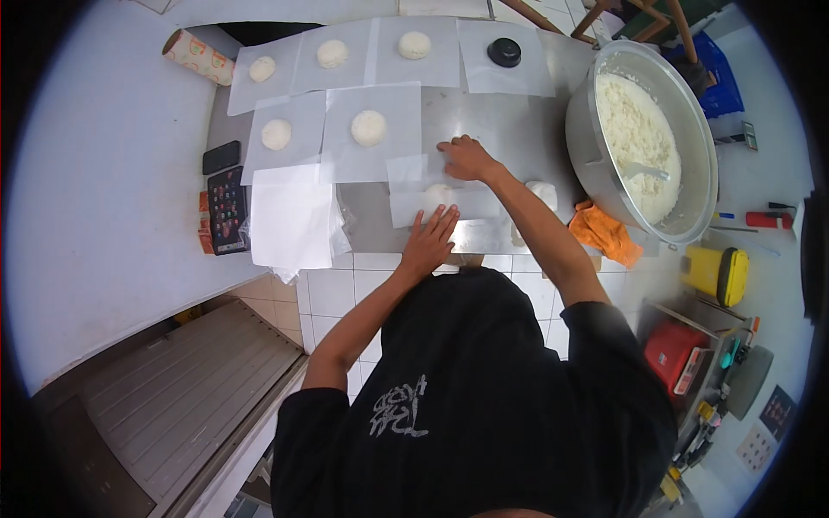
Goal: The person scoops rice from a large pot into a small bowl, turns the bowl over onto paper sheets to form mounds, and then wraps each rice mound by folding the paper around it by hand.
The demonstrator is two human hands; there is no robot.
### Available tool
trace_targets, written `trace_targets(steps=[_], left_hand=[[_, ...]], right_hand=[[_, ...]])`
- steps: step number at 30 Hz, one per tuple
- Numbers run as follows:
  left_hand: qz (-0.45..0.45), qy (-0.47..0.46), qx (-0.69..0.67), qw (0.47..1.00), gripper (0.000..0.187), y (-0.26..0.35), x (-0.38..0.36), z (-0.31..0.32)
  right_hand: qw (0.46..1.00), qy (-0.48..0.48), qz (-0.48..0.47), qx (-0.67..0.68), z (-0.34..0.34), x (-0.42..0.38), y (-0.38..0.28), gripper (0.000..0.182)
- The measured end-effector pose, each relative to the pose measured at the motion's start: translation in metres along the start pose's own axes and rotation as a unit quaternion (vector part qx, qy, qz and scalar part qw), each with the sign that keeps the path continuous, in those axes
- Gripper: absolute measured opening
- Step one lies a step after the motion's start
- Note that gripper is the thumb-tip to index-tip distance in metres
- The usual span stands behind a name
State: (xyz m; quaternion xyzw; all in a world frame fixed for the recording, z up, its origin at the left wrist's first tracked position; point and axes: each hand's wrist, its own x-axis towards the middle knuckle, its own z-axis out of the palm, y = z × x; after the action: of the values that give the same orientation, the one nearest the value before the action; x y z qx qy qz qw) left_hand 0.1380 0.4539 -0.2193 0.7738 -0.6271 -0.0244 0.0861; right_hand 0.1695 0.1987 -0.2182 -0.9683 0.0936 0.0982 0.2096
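The left hand [430,241] is at the middle of the frame, palm down, with its fingers a little apart; its fingertips are on the near edge of a translucent sheet [404,205], just beside a pale rice mound [439,193] which shows faintly through this sheet; the hand is not closed around anything that I can see. The right hand [467,159] is a bit higher and to the right, over the steel table [496,121]; its index finger is stretched to the left and the other fingers are partly bent; if it pinches something, I cannot tell. Under the right forearm, a white lump [541,194] appears on the table, partly hidden. In the upper left and upper middle of the frame, five other sheets carry one round rice portion each, three in the far row and two in the nearer row; at the right end of the far row, a black round mould [504,53] sits on its own sheet. On the right side stands a big metal pot [580,142] of white rice [635,129], with a pale scoop [648,172] lying in it; an orange cloth [604,233] is just beside the pot. To the left of the hands lies a stack of white paper [292,217]; farther left are a tablet [228,210] and a dark phone [222,157].
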Motion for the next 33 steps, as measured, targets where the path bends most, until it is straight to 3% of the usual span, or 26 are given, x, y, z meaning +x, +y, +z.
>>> trace_targets(steps=[1,2,4,8,11,13,14,17,19,20,22,26,28,29,30,32,33], left_hand=[[-0.017,0.006,-0.001,1.0,0.07,0.001,-0.004,0.001],[-0.033,0.012,-0.004,0.999,0.073,0.002,-0.006,0.003],[-0.044,0.011,-0.01,0.999,0.074,0.005,-0.007,0.005],[-0.066,0.026,-0.034,0.997,0.076,0.012,-0.004,0.004],[-0.073,0.027,-0.034,0.996,0.076,0.012,-0.005,0.008],[-0.074,0.027,-0.034,0.996,0.076,0.011,-0.005,0.011],[-0.077,0.023,-0.034,0.996,0.076,0.011,-0.005,0.012],[-0.078,0.027,-0.047,0.995,0.076,0.012,-0.005,0.014],[-0.077,0.026,-0.041,0.996,0.077,0.013,-0.004,0.009],[-0.076,0.025,-0.036,0.996,0.077,0.013,-0.004,0.007],[-0.074,0.021,-0.029,0.997,0.077,0.014,-0.003,0.007],[-0.076,0.027,-0.038,0.996,0.078,0.016,-0.002,0.007],[-0.077,0.026,-0.039,0.996,0.078,0.017,-0.001,0.01],[-0.079,0.024,-0.039,0.996,0.078,0.017,-0.001,0.011],[-0.079,0.025,-0.039,0.996,0.078,0.016,0.001,0.012],[-0.081,0.027,-0.041,0.995,0.078,0.018,0.0,0.013],[-0.085,0.028,-0.043,0.995,0.078,0.017,0.0,0.015]], right_hand=[[0.997,-0.074,0.012,-0.029,-0.005,0.013,-0.005,0.049],[0.997,-0.073,0.009,-0.029,-0.011,0.021,-0.007,0.049],[0.985,-0.167,-0.018,-0.042,-0.013,0.036,-0.004,0.053],[0.987,-0.125,-0.086,-0.052,-0.005,0.041,0.002,0.046],[0.988,-0.147,-0.032,0.028,0.0,0.033,-0.004,0.041],[0.986,-0.086,-0.124,-0.07,0.003,0.029,-0.002,0.044],[0.986,-0.085,-0.124,-0.073,0.003,0.029,0.0,0.044],[0.99,-0.108,-0.086,-0.039,-0.004,0.028,0.001,0.049],[0.992,-0.117,0.017,0.034,-0.016,0.023,0.002,0.057],[0.992,-0.116,0.019,0.035,-0.021,0.022,0.001,0.057],[0.98,-0.174,0.031,-0.092,-0.026,0.026,0.005,0.061],[0.984,-0.165,0.005,-0.073,-0.003,0.039,0.0,0.063],[0.994,-0.104,0.024,-0.026,0.004,0.035,-0.013,0.062],[0.998,-0.063,0.009,-0.029,0.005,0.031,-0.017,0.042],[0.998,-0.063,0.008,-0.03,0.007,0.028,-0.017,0.042],[0.995,0.056,-0.072,0.028,0.011,0.016,-0.015,0.018],[0.995,0.053,-0.075,0.026,0.007,0.005,-0.019,0.018]])
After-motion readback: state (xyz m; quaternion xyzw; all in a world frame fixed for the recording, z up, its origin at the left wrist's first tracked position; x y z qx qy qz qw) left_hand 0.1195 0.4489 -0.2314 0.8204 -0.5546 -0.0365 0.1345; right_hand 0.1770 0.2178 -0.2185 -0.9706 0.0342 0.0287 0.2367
